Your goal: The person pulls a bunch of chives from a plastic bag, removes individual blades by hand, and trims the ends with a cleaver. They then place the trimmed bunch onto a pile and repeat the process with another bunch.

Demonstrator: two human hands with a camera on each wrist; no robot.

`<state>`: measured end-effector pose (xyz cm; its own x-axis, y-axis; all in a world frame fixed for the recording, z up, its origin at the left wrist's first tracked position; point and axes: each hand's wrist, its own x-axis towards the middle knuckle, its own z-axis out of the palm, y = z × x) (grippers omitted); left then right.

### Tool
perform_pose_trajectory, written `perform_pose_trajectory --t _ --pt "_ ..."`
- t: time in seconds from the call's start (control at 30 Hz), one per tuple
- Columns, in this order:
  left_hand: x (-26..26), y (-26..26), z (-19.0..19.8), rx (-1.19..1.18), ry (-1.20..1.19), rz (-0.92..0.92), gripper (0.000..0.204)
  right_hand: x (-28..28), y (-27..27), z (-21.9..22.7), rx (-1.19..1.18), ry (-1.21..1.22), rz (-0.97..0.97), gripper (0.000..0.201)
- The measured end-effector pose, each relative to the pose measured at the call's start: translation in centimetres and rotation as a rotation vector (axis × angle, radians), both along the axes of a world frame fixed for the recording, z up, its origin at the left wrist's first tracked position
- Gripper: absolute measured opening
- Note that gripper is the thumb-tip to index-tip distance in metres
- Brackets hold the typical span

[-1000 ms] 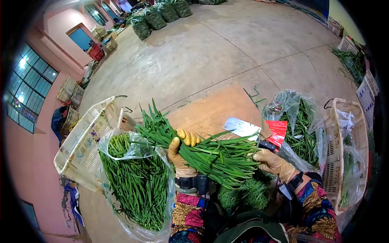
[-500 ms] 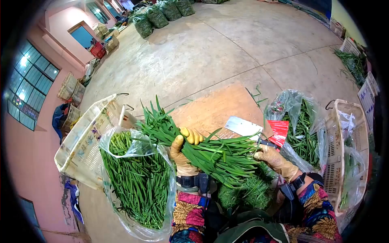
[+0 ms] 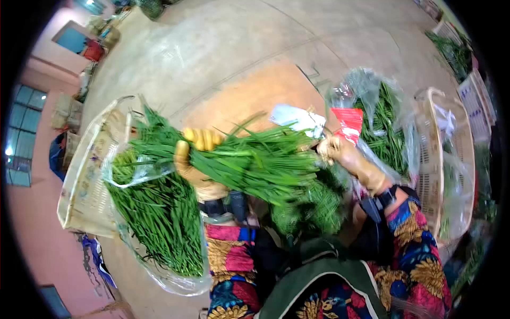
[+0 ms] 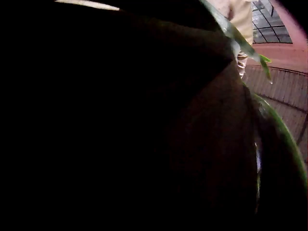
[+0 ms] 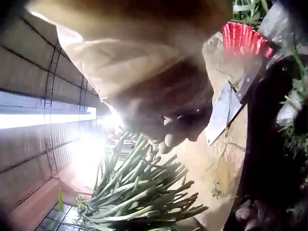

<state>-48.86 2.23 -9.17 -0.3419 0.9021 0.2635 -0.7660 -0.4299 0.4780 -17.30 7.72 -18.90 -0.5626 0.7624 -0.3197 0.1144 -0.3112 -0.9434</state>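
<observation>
In the head view my gloved left hand [image 3: 199,159] grips a thick bunch of garlic chives [image 3: 260,165], its fingers wrapped round the middle. The leafy tips point left, the stalk ends right. My gloved right hand [image 3: 345,159] is just beyond the stalk ends with curled fingers. The right wrist view has its fingertips [image 5: 171,139] close above the stalks [image 5: 139,192], with no stalk showing between them. A cleaver [image 3: 297,118] lies on the wooden board [image 3: 249,95] behind the bunch. Dark glove and leaves fill most of the left wrist view.
A plastic bag of chives [image 3: 159,228] is at the left, beside a white crate [image 3: 87,175]. Red strips [image 3: 348,123] lie near the cleaver. Another bag of greens [image 3: 385,133] and a crate [image 3: 427,159] stand right. Loose greens [image 3: 313,207] lie below the bunch.
The head view has tilted, shifting the scene up and left. My left hand has carried the bunch left, away from my right hand, which now sits clear of the stalk ends.
</observation>
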Motion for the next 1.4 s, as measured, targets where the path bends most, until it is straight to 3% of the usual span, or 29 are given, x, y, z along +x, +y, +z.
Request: perform_pose_trajectory --t 0.1,0.23,0.37,0.43,0.5,0.57,0.63,0.7,0.77,0.9,1.0,1.03,1.2,1.23,1.3,1.33,1.4 --pt "-1.0 0.0 -0.5 0.088 -0.054 -0.058 0.022 0.3 0.7 0.5 0.032 0.017 -0.105 0.009" --pt "-1.2 -0.1 -0.5 0.094 -0.039 -0.055 0.023 0.6 1.6 1.7 0.067 0.063 0.01 0.024" --pt "-0.9 -0.1 -0.5 0.075 -0.038 -0.069 0.022 0.4 1.7 1.5 -0.052 0.145 0.022 0.03" --pt "-1.1 0.2 -0.5 0.116 -0.039 -0.123 0.022 0.4 1.3 2.1 0.051 0.048 0.089 0.034" --pt "-0.9 0.1 -0.6 0.104 -0.08 -0.118 0.023 0.2 1.0 1.2 0.183 -0.026 0.021 0.036" --pt "-1.3 0.3 -0.8 0.121 -0.087 -0.141 0.023 0.4 1.2 1.0 0.055 -0.03 0.04 0.037" --pt "-1.3 0.3 -0.9 0.13 -0.083 -0.154 0.023 0.0 1.3 1.1 0.225 -0.076 0.006 0.036" --pt "-1.3 0.4 -0.9 0.133 -0.055 -0.155 0.023 0.2 1.1 2.0 0.122 -0.033 -0.034 0.032" --pt "-1.0 0.3 -0.8 0.122 -0.033 -0.144 0.023 0.7 1.8 0.1 0.033 0.123 -0.111 0.029" --pt "-0.6 0.4 -0.9 0.12 0.018 -0.171 0.022 -0.7 0.9 3.1 0.102 0.35 -0.168 0.04" --pt "0.8 0.4 -0.4 0.058 0.067 -0.163 0.024 -1.4 1.4 2.6 0.134 0.192 -0.09 0.037" --pt "0.9 0.7 -0.7 0.091 0.094 -0.188 0.023 -1.2 1.5 2.1 0.295 0.019 -0.1 0.031" --pt "1.7 0.7 -0.7 0.064 0.109 -0.171 0.024 -0.7 1.6 1.5 0.148 0.126 -0.083 0.023" --pt "1.5 0.6 -0.7 0.064 0.096 -0.162 0.024 -1.0 1.5 0.9 0.233 0.109 -0.208 0.023" --pt "0.0 0.5 -0.9 0.125 0.057 -0.19 0.023 0.9 2.6 -0.5 0.195 0.127 -0.164 0.021" --pt "-0.5 0.4 -0.7 0.137 0.028 -0.172 0.023 1.5 3.1 -0.9 0.295 -0.092 -0.191 0.021" --pt "-1.4 0.1 -0.5 0.173 -0.028 -0.155 0.022 2.9 3.5 -1.2 0.159 -0.181 -0.085 0.016"
